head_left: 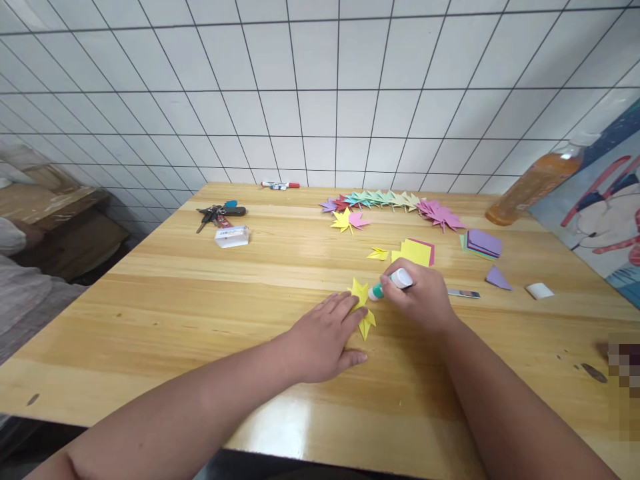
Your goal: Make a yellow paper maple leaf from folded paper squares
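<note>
A yellow folded paper leaf lies on the wooden table, with my left hand flat over its left part, fingers stretched out. My right hand is wrapped round a white and green glue stick, whose tip points at the leaf's right edge; whether it touches the paper I cannot tell. Behind my right hand sit a stack of yellow paper squares and a small yellow folded piece.
Finished paper leaves in several colours line the back. Purple paper squares, a purple folded triangle and a tilted bottle are on the right. Keys, a small white box and a red-capped marker lie left.
</note>
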Available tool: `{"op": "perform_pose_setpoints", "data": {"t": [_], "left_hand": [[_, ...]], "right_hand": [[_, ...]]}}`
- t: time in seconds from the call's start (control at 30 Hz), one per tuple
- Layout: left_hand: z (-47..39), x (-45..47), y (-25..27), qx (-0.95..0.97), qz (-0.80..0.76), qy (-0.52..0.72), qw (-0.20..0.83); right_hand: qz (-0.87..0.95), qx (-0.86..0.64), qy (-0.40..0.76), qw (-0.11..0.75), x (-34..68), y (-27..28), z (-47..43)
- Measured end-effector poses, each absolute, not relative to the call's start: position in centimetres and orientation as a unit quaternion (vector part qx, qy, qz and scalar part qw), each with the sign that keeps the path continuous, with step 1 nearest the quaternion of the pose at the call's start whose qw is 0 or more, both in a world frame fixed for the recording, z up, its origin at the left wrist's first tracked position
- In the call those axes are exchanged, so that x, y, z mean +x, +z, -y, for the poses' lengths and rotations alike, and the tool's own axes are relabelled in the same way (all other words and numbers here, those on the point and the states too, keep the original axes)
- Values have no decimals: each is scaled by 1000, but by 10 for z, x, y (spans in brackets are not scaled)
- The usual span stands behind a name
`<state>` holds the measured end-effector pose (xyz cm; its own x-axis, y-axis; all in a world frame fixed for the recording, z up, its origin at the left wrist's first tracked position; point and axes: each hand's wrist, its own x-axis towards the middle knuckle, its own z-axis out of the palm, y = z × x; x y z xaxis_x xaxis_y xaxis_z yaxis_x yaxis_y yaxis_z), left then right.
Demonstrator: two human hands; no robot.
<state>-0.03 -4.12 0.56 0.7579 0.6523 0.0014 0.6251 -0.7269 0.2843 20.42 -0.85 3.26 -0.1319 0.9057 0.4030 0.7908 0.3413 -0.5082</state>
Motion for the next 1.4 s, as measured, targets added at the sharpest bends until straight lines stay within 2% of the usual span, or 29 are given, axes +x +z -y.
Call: {"op": "perform_pose_setpoints", "data": {"t": [0.2, 0.57, 0.67, 0.8, 0.87, 0.97, 1.03, 1.13, 1.2, 1.3, 1.4], "left_hand": [[40, 0, 8, 927, -341, 59, 146], [38, 1, 10, 928, -336, 62, 149], [39, 0, 7, 929, -339, 65, 136], [39, -1, 3, 930, -340, 65, 121], [39, -2, 2, 930, -342, 64, 117], [38, -3, 2, 931, -341, 62, 112], [38, -3, 3, 933, -339, 61, 109], [37, -4, 4, 934, -337, 59, 103], [36, -4, 5, 935, -335, 62, 101], [35, -3, 5, 935, -332, 68, 100], [35, -3, 5, 936, -331, 68, 96]], "right_hand": [[797, -550, 60, 244, 188, 24, 3], [774, -589, -26, 231, 180, 16, -9], [719, -608, 29, 335, 187, 18, -8], [513, -575, 246, 588, 214, 20, -13], [453, -510, 348, 643, 233, 21, -18], [440, -493, 359, 659, 261, 25, -27], [468, -511, 316, 648, 277, 25, -31], [485, -601, 180, 610, 297, 19, -35], [474, -715, 104, 503, 307, 13, -36], [462, -820, 67, 333, 316, 5, -38], [473, -847, 61, 235, 319, 0, -41]]}}
